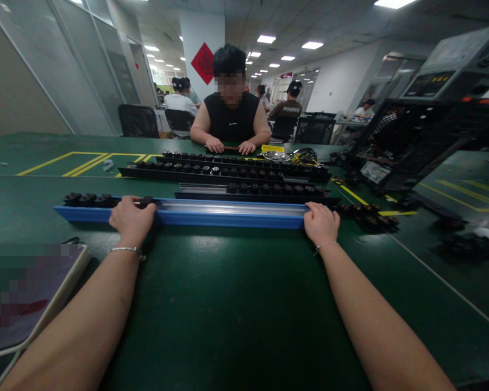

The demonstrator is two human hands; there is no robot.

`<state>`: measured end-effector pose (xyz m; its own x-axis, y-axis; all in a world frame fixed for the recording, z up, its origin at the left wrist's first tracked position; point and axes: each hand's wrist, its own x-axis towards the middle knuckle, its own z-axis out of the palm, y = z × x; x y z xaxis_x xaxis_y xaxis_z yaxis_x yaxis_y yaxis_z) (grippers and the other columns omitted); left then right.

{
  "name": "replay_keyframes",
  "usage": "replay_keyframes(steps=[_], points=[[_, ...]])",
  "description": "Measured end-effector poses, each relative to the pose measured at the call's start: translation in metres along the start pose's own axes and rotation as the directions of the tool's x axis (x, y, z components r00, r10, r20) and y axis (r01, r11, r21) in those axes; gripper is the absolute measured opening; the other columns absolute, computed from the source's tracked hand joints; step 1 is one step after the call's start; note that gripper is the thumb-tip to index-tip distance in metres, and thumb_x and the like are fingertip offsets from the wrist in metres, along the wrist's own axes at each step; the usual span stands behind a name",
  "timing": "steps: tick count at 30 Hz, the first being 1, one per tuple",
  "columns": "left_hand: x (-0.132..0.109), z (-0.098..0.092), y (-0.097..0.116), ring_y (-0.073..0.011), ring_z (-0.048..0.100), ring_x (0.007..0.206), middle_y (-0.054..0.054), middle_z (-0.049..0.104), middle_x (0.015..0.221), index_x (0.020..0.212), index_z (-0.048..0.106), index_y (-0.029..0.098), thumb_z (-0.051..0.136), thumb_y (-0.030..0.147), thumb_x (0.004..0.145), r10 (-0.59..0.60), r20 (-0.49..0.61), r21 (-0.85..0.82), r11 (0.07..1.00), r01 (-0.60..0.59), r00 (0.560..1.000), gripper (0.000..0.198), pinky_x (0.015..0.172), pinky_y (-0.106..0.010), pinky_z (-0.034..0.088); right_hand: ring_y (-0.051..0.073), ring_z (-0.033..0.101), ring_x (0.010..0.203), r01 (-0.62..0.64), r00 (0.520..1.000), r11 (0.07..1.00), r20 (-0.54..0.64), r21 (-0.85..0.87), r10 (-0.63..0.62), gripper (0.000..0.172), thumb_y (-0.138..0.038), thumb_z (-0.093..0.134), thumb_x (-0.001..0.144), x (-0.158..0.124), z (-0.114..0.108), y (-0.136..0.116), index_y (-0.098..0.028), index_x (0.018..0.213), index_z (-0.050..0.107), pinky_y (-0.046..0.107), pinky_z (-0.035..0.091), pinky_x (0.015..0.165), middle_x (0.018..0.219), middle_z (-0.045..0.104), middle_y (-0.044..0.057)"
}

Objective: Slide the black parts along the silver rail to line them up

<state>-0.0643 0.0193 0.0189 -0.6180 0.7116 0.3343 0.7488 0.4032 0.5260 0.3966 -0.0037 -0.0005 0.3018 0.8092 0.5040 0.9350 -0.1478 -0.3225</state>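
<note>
A long blue channel rail (232,217) lies crosswise on the table in front of me, with a silvery strip along its inside. Several black knob-like pieces (92,200) sit in its left part. My left hand (131,220) is closed over the rail left of its middle, its thumb beside another black piece (148,202). At the right end my right hand (321,221) grips the rail, fingers over the top. Past the blue rail lie black rails (264,191) holding similar black pieces in rows.
A loose heap of black pieces (370,216) lies right of the rail. An open computer case (395,136) stands at the right, a framed panel (28,293) at the left. Across the green table (228,304) sits a person (231,117), near a metal bowl (276,156) and yellow tray (272,148).
</note>
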Motion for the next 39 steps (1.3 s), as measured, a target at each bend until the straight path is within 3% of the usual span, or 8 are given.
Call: replay_keyframes(steps=[4, 10, 39], points=[[-0.005, 0.002, 0.005, -0.0354, 0.054, 0.111, -0.014, 0.064, 0.111, 0.105, 0.057, 0.020, 0.055, 0.044, 0.071, 0.038, 0.000, 0.003, 0.999, -0.038, 0.999, 0.042, 0.094, -0.050, 0.038, 0.024, 0.047, 0.121, -0.001, 1.000, 1.000, 0.009, -0.007, 0.001, 0.045, -0.024, 0.032, 0.084, 0.000, -0.001, -0.002, -0.021, 0.116, 0.064, 0.049, 0.021, 0.107, 0.125, 0.061, 0.006], [-0.014, 0.006, 0.013, -0.0340, 0.054, 0.111, -0.014, 0.064, 0.110, 0.100, 0.056, 0.020, 0.055, 0.044, 0.071, 0.105, 0.004, -0.007, 0.994, -0.105, 0.994, 0.038, 0.105, -0.056, 0.023, 0.023, 0.047, 0.121, -0.012, 1.000, 1.000, 0.006, -0.018, 0.012, 0.045, -0.023, 0.032, 0.084, -0.001, -0.002, -0.004, -0.021, 0.116, 0.064, 0.048, 0.021, 0.107, 0.126, 0.061, 0.006], [-0.014, 0.010, 0.015, -0.0330, 0.056, 0.108, -0.013, 0.067, 0.102, 0.097, 0.057, 0.020, 0.054, 0.045, 0.071, 0.150, 0.029, 0.003, 0.989, -0.150, 0.988, 0.036, 0.109, -0.054, 0.021, 0.025, 0.048, 0.119, -0.003, 1.000, 1.000, -0.012, -0.014, 0.003, 0.045, -0.022, 0.034, 0.083, -0.001, 0.001, -0.001, -0.021, 0.116, 0.065, 0.051, 0.023, 0.106, 0.125, 0.061, 0.007]])
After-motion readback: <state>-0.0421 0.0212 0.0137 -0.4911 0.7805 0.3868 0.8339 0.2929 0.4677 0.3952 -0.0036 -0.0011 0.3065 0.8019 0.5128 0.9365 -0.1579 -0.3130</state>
